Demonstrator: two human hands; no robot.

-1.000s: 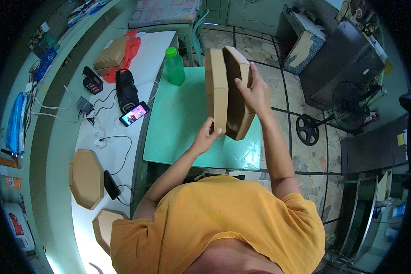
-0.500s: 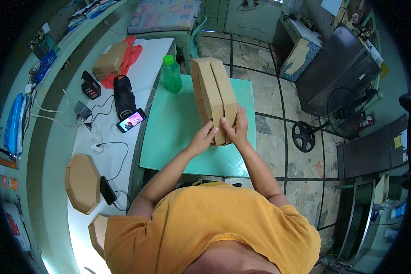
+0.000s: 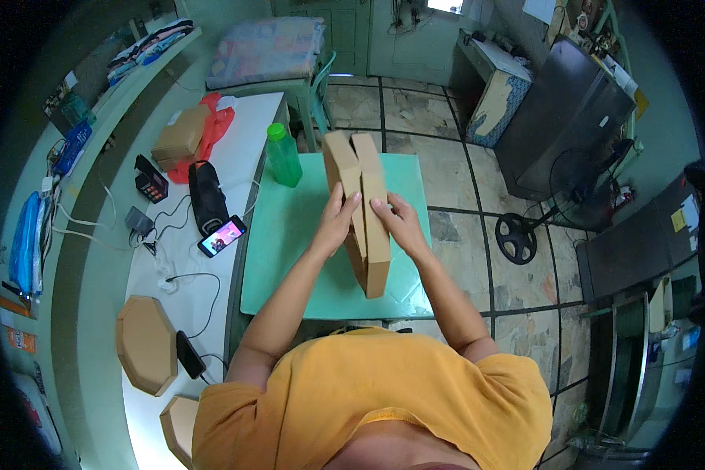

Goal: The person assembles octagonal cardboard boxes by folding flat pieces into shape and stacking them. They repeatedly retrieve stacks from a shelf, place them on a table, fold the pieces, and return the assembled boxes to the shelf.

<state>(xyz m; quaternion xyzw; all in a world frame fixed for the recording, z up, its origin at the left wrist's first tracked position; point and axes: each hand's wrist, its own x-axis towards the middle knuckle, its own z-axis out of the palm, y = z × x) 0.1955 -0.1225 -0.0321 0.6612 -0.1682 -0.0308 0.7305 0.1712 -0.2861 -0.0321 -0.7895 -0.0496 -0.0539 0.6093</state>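
Observation:
Two shallow brown cardboard trays with angled corners stand on edge, side by side, over the green table (image 3: 286,266). My left hand (image 3: 336,222) grips the left cardboard tray (image 3: 342,163), its thumb on the side wall. Around the right cardboard tray (image 3: 376,243) my right hand (image 3: 400,224) is closed, thumb on the near face. A narrow gap runs between the trays, widest at the far end; lower down they meet. Whether their bottom edges touch the tabletop I cannot tell. The fingers behind the trays are partly hidden.
A green bottle (image 3: 284,162) stands at the table's far left corner. On the white counter to the left lie a lit phone (image 3: 222,236), a black pouch (image 3: 208,200), cables, a dark phone (image 3: 189,356) and an octagonal cardboard tray (image 3: 144,345). A fan (image 3: 517,237) is at right.
Both trays have tilted and come lower and nearer to me, and the gap at their far end has widened. My hands have moved up along their sides, and the left has shifted left.

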